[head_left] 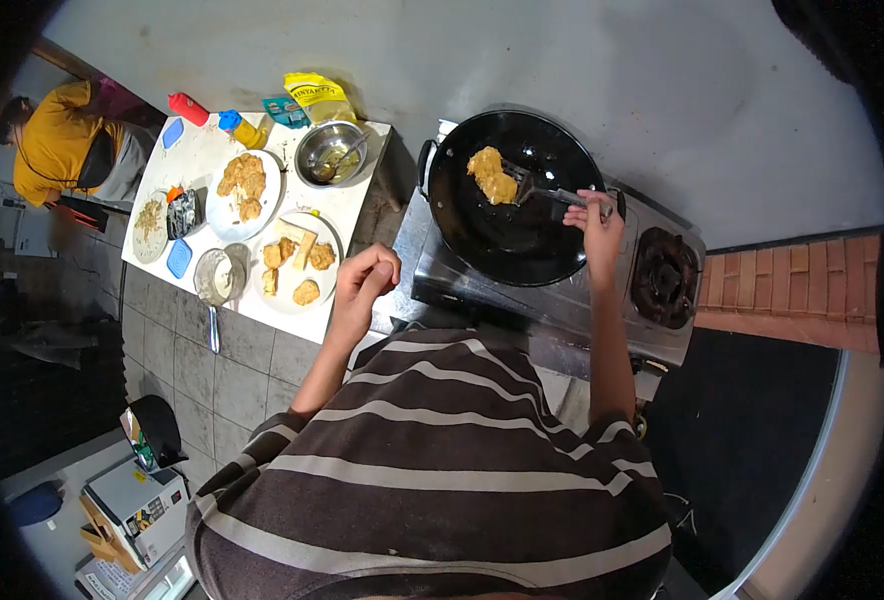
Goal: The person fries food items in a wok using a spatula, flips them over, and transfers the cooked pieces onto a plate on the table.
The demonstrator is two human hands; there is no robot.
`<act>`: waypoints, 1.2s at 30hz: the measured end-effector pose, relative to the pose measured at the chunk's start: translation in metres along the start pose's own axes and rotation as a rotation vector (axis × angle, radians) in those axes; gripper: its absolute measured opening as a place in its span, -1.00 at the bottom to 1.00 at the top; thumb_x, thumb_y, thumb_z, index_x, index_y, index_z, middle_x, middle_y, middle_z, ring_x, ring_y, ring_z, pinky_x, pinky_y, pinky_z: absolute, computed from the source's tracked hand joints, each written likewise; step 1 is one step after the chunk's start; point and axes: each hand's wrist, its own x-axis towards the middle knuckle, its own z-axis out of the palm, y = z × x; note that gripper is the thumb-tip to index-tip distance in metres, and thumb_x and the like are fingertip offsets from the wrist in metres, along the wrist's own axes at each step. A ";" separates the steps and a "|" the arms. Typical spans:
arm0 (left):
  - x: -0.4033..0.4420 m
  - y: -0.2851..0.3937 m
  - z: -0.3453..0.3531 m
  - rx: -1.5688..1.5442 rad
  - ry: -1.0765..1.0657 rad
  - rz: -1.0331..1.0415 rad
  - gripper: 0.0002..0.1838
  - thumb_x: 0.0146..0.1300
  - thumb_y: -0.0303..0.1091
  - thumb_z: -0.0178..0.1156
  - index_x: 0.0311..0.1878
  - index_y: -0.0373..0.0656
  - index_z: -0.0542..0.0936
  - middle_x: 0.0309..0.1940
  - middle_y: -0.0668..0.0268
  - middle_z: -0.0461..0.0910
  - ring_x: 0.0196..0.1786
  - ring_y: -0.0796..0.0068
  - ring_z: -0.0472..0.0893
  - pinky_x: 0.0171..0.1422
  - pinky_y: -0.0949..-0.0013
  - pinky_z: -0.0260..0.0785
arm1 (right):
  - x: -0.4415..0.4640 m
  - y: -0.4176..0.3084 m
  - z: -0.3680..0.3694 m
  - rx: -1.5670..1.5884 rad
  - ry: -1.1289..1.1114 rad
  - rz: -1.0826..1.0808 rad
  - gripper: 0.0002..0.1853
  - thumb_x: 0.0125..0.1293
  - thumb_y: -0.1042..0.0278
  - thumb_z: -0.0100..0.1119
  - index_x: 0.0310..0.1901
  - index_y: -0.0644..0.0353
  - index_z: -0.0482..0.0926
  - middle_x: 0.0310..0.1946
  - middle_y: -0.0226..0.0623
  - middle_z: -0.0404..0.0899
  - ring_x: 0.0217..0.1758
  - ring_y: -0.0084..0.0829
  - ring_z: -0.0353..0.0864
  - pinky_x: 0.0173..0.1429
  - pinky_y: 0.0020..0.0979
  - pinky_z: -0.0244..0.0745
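Note:
My right hand [598, 222] is closed around the handle of a spatula [552, 193]. Its slotted end touches a battered, golden piece of food [492, 177] in the black wok [522, 250], which sits on the left side of the stove. My left hand [368, 277] hangs in the air between the wok and the white table, its fingers curled in; nothing shows in it. Nearest to that hand is a white plate [287, 290] with several fried pieces and a pale stick-like item.
On the white table [312, 322] stand another plate of fried food [244, 190], a steel bowl [330, 155], a small pan [219, 277], a red bottle [188, 108] and a yellow packet [319, 97]. A bare burner [665, 278] is at right. A person [72, 145] bends at far left.

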 end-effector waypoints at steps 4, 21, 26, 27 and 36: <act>-0.004 0.001 -0.002 0.012 0.014 -0.022 -0.75 0.38 -0.32 -0.02 -0.42 -0.23 0.43 -0.52 0.44 0.36 -0.50 0.73 0.24 -0.41 0.58 0.02 | -0.008 0.004 0.006 0.048 0.028 0.066 -0.77 0.46 0.38 -0.05 -0.17 0.38 0.55 -0.46 -0.12 0.58 -0.49 -0.40 0.63 -0.36 -0.42 0.63; -0.026 -0.005 0.019 0.042 0.113 0.056 -0.71 0.39 -0.29 0.00 -0.45 -0.24 0.44 -0.58 0.45 0.33 -0.54 0.73 0.21 -0.45 0.54 -0.01 | -0.049 -0.020 -0.004 0.009 -0.027 0.114 -0.75 0.46 0.35 -0.06 -0.17 0.39 0.52 -0.48 -0.11 0.57 -0.52 -0.44 0.61 -0.41 -0.46 0.60; -0.048 -0.006 0.043 0.045 0.146 -0.042 -0.73 0.34 -0.26 -0.02 -0.44 -0.20 0.43 -0.53 0.49 0.34 -0.51 0.75 0.20 -0.44 0.58 -0.04 | -0.063 -0.028 -0.019 -0.035 -0.076 0.101 -0.78 0.44 0.37 -0.02 -0.18 0.39 0.53 -0.48 -0.12 0.56 -0.52 -0.45 0.60 -0.45 -0.46 0.59; -0.052 -0.006 0.047 0.048 0.144 -0.036 -0.72 0.35 -0.25 -0.02 -0.44 -0.20 0.43 -0.53 0.50 0.32 -0.52 0.76 0.19 -0.45 0.57 -0.05 | -0.066 -0.028 -0.021 -0.031 -0.096 0.105 -0.78 0.44 0.37 -0.02 -0.18 0.39 0.53 -0.48 -0.12 0.56 -0.52 -0.45 0.60 -0.45 -0.46 0.59; -0.089 -0.011 0.079 0.037 0.280 -0.047 -0.72 0.37 -0.28 -0.01 -0.44 -0.22 0.43 -0.57 0.50 0.30 -0.52 0.75 0.20 -0.44 0.56 -0.02 | -0.090 -0.031 -0.038 -0.133 -0.151 0.018 -0.75 0.47 0.32 -0.02 -0.14 0.39 0.53 -0.36 -0.18 0.58 -0.42 -0.50 0.60 -0.31 -0.49 0.56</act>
